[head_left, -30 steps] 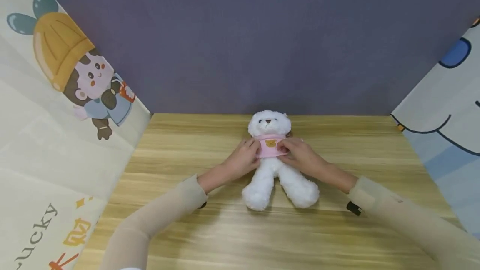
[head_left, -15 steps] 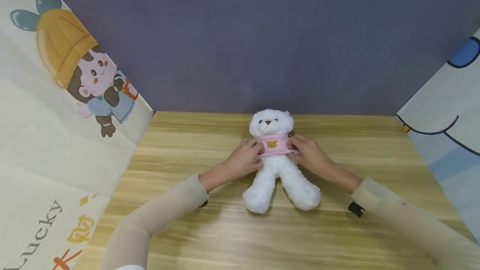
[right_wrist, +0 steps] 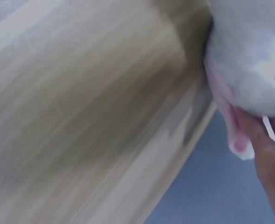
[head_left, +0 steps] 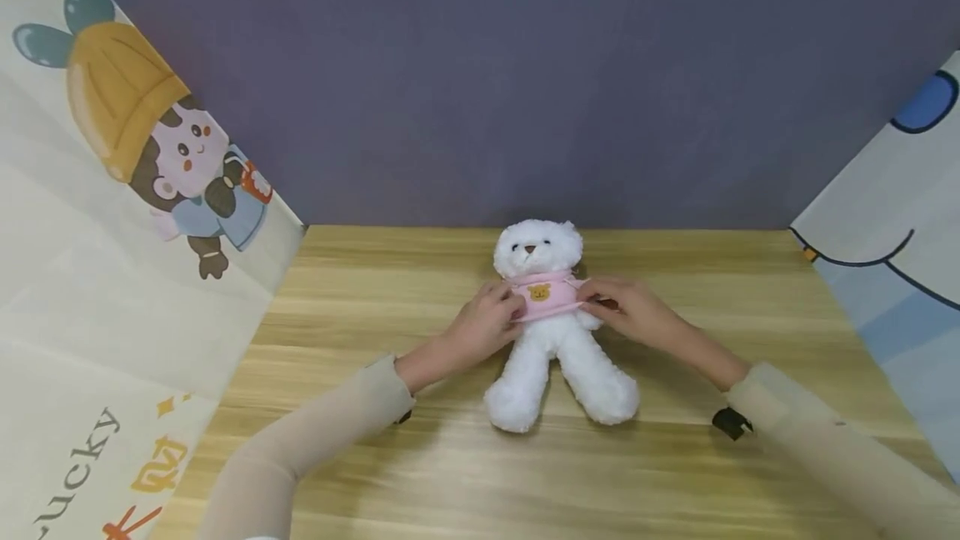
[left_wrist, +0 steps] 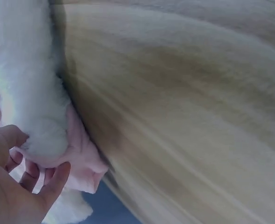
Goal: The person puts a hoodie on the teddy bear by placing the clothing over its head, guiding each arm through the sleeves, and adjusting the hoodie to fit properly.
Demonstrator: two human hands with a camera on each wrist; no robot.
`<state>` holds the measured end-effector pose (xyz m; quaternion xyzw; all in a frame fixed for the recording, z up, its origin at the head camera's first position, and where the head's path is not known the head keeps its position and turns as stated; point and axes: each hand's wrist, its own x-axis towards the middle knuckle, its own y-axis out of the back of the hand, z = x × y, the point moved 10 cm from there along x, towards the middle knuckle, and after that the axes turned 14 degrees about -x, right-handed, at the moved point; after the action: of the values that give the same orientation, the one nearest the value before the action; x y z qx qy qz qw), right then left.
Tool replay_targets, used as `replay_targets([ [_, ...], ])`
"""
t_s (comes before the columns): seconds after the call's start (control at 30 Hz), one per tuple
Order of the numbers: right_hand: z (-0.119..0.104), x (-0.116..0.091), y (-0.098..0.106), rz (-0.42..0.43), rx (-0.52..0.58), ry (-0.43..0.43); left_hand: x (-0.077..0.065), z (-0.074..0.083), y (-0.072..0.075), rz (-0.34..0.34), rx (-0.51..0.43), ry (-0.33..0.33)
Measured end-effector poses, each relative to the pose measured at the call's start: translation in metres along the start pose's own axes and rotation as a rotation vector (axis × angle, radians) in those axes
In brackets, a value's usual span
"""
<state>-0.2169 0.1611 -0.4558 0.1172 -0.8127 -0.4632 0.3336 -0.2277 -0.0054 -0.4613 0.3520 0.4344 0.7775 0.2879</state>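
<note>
A white plush teddy bear (head_left: 551,344) lies on its back on the table, legs spread toward me. It wears a small pink shirt (head_left: 558,297) with a brown bear-face patch. My left hand (head_left: 483,319) grips the shirt at its left side, by the hem. On the other side, my right hand (head_left: 633,312) pinches the shirt's edge and holds it stretched outward, away from the body. A white paw shows just below these fingers. In the left wrist view, my left hand (left_wrist: 20,186) has its fingers curled at the pink cloth (left_wrist: 83,161); some fingertips are hidden.
The wood-grain table (head_left: 465,482) ends at a dark grey-blue panel (head_left: 480,90) just behind the bear's head. Printed cartoon sheets stand at the left (head_left: 75,273) and right (head_left: 900,232) sides.
My right hand has moved outward to the right, drawing the shirt's edge with it and uncovering a paw. The bear's head has turned slightly left. My left hand stays nearly in place.
</note>
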Motion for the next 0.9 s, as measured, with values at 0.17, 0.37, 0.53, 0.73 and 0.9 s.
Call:
replay_targets([
  [0.17, 0.023, 0.000, 0.004, -0.088, 0.037, -0.104, 0.006, -0.007, 0.006, -0.016, -0.160, 0.035],
  [0.37, 0.030, -0.007, -0.005, -0.158, 0.280, -0.056, 0.009, -0.019, 0.001, -0.066, -0.255, 0.114],
  [0.53, 0.028, -0.007, -0.011, -0.173, 0.268, -0.059, 0.011, -0.020, 0.000, -0.033, -0.249, 0.091],
  [0.73, 0.011, 0.007, -0.010, 0.022, -0.097, -0.024, 0.016, -0.005, 0.000, 0.027, -0.136, -0.012],
  [0.9, 0.002, 0.005, -0.010, 0.162, -0.313, 0.028, 0.018, 0.008, -0.004, 0.025, -0.048, -0.064],
])
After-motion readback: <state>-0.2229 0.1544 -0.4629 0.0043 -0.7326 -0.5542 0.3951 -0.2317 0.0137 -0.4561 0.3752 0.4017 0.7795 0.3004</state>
